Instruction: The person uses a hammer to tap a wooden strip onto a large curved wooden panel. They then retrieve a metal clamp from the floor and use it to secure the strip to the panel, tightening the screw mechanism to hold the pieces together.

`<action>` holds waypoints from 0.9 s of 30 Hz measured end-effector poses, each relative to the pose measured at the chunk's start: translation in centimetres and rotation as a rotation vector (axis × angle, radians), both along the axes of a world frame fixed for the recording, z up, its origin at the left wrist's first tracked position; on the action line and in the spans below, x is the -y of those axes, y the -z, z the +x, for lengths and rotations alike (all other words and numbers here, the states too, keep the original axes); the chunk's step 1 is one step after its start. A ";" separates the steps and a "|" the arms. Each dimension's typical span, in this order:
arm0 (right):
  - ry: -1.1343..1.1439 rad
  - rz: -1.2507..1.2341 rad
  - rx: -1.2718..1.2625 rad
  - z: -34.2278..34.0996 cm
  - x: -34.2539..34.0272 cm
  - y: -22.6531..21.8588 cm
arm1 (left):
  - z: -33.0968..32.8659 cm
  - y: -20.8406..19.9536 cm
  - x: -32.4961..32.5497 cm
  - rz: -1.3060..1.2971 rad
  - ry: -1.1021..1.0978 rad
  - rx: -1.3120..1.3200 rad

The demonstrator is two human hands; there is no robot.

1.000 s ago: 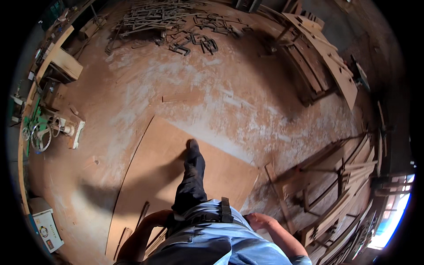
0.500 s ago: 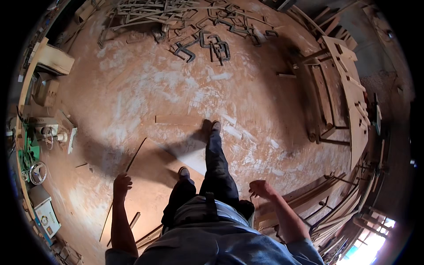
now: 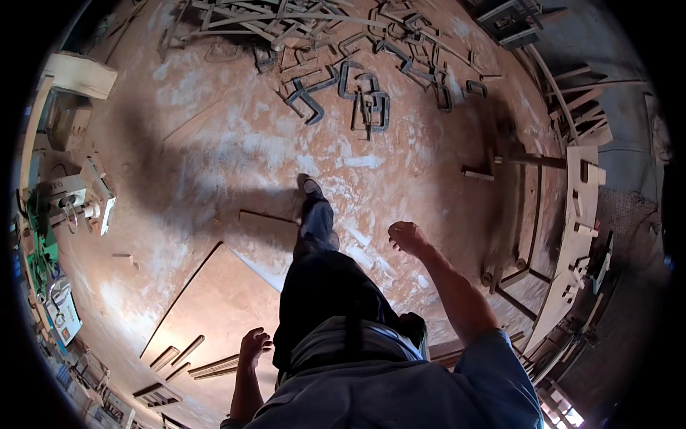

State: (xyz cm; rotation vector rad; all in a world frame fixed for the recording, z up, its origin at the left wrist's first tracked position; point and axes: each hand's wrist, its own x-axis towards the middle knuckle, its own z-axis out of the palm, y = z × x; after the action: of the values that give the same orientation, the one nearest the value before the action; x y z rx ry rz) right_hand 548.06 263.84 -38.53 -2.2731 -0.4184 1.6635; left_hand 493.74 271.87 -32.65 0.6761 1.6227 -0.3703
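Note:
My left hand [image 3: 255,347] hangs low beside my hip, its fingers loosely bent and apart, holding nothing. Below it is a large flat board [image 3: 221,293] lying on the floor. My right hand [image 3: 409,238] swings forward at the end of a bent arm. Its fingers curl loosely with nothing visible in them, and it touches nothing. One shoe [image 3: 311,186] is stretched out ahead on the dusty floor, near a narrow plank [image 3: 268,220].
Metal C-clamps [image 3: 371,100] lie scattered ahead, with a heap of wooden strips [image 3: 264,18] behind them. A wooden workbench [image 3: 572,236] stands along the right. At left are a green machine [image 3: 46,250] and a thick wood slab [image 3: 80,76]. Short wood strips [image 3: 214,366] lie on the board.
I have stepped forward, so the clamps are nearer and the other leg now leads. My right hand has swung forward; my left hand has dropped back toward my body.

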 end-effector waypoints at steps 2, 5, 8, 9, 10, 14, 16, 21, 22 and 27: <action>0.050 -0.013 -0.084 2.7 -2.5 1.2 | 3.1 2.6 -2.0 -0.041 -0.047 0.011; 0.121 -0.102 -0.130 7.0 -6.4 3.8 | 6.5 10.4 -6.2 -0.070 -0.052 -0.019; 0.073 -0.123 -0.165 11.1 -5.6 9.6 | 15.4 10.6 -11.7 0.264 0.585 0.053; 0.047 -0.168 -0.174 12.1 -6.5 10.6 | 18.3 10.7 -12.3 0.300 0.673 0.103; 0.015 -0.207 -0.178 13.0 -7.5 11.8 | 20.5 11.5 -12.1 0.288 0.724 0.241; 0.091 -0.238 -0.222 16.3 -10.8 17.3 | 31.9 13.3 -9.4 0.270 0.692 0.203; 0.093 -0.224 -0.264 18.2 -11.9 20.7 | 35.9 15.1 -7.2 0.296 0.770 0.114; 0.115 -0.345 -0.397 21.9 -12.9 28.0 | 38.7 21.4 1.1 0.481 0.928 -0.031; 0.189 -0.408 -0.448 23.2 -11.1 30.5 | 39.8 21.6 0.4 0.426 0.835 0.004; 0.026 -0.445 -0.387 25.0 -11.4 34.0 | 40.5 22.5 0.8 0.490 0.769 -0.095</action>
State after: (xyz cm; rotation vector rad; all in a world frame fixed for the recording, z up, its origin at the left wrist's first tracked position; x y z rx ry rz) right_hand 573.10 275.22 -72.49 -2.1306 0.0802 2.3012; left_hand 534.28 271.03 -55.10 1.6882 1.4976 -0.5629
